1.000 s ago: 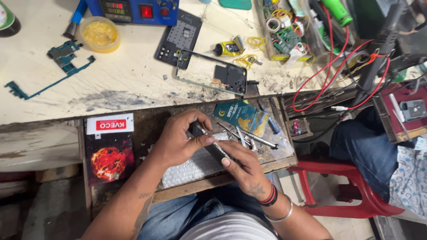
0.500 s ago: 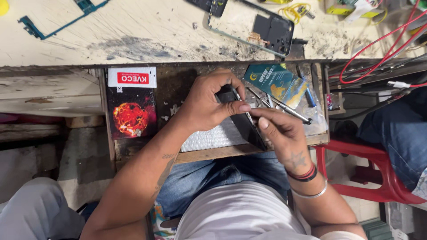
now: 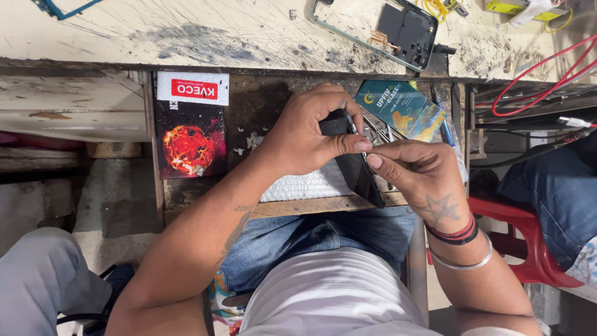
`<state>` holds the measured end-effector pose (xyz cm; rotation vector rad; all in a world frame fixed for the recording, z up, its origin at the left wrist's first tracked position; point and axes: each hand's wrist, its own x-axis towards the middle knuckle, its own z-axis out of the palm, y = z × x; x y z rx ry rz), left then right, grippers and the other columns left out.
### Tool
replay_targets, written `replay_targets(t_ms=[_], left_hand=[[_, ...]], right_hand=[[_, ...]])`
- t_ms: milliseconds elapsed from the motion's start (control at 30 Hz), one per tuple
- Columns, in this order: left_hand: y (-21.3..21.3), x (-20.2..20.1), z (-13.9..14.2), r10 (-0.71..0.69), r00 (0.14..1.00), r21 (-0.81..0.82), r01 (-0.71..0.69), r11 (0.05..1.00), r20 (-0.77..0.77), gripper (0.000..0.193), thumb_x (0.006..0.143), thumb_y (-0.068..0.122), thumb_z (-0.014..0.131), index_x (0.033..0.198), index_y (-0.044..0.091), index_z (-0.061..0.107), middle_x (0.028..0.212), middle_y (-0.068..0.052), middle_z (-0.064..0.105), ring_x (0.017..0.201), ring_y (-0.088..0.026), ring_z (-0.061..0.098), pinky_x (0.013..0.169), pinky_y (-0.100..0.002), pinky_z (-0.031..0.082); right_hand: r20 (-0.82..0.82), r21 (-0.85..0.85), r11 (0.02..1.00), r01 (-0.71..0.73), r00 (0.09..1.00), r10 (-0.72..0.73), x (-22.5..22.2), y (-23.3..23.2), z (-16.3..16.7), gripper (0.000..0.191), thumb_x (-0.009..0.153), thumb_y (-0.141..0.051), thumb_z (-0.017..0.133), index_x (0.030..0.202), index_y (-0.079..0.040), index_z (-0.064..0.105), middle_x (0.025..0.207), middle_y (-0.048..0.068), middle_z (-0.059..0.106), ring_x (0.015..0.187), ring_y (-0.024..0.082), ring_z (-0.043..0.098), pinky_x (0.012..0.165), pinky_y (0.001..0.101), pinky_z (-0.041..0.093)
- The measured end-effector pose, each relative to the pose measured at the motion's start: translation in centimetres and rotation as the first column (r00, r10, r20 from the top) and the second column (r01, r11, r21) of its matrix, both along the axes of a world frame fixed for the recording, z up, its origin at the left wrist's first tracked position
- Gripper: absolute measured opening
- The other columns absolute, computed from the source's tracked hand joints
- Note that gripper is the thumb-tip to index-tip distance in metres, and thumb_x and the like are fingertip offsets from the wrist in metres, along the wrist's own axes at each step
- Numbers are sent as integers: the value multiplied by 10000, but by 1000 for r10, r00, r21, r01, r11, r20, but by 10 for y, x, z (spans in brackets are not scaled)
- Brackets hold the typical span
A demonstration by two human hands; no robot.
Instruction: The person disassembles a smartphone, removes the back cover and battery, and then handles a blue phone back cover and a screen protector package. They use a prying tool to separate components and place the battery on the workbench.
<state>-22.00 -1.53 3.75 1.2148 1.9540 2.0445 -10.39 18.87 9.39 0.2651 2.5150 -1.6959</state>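
Over an open wooden drawer (image 3: 311,205), both my hands hold a dark phone (image 3: 357,171) on its edge. My left hand (image 3: 308,134) grips the phone's upper end, thumb pressed along its side. My right hand (image 3: 416,174) meets it at the thumb tip, fingers curled over the phone's other side. A white padded sheet (image 3: 298,186) lies under the phone in the drawer. Whether a small tool sits between my fingers I cannot tell.
A black packet with a red fiery ball (image 3: 189,134) lies at the drawer's left. A teal packet (image 3: 398,106) and metal tweezers sit at its right. On the scratched worktop above lies a phone frame (image 3: 398,31). Red wires (image 3: 541,74) trail right. Another person's blue-jeaned leg (image 3: 553,186) and a red stool (image 3: 535,249) are alongside.
The view has tilted down toward my lap, so the worktop has slid up out of view. My hands have stayed closed on the phone over the drawer, turning it more on edge.
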Motion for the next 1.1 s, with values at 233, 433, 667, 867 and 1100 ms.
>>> replay_targets(t_ms=[233,433,667,867,1100], left_hand=[[1,1,-1,17,1000,12,-16,1000,-19,392,872,455,837,929,100,679,939,-22,718,972,-219,693,912,-362,531],[2,1,0,15,1000,10,-15,1000,-3,406,867,467,833,922,97,673,919,-17,714,945,-205,691,891,-357,532],[3,0,-3,3,1000,23,-3,1000,-5,397,872,463,835,911,105,669,909,-9,719,933,-195,699,887,-355,533],[5,2,-7,32,999,28,-32,999,-10,402,874,455,842,919,94,670,916,-24,716,953,-212,687,886,-373,527],[7,2,-7,51,999,4,-51,999,-2,436,857,486,837,925,89,671,896,-32,710,932,-226,686,866,-377,533]], right_hand=[[5,37,997,-69,998,69,-5,6,5,165,909,-93,788,1030,19,797,865,54,755,733,44,594,641,198,466],[15,138,980,-146,989,146,-11,8,13,156,880,-91,804,988,20,795,834,59,763,738,54,628,643,217,493],[95,151,967,-207,976,194,-20,9,26,139,869,-94,801,962,10,801,778,60,758,676,48,614,590,220,487],[140,256,944,-210,974,178,-23,6,31,155,858,-118,829,927,20,811,723,68,738,638,48,553,550,232,458],[98,219,935,-278,960,262,-28,10,33,149,869,-112,805,950,13,802,803,53,774,703,38,601,609,222,499]])
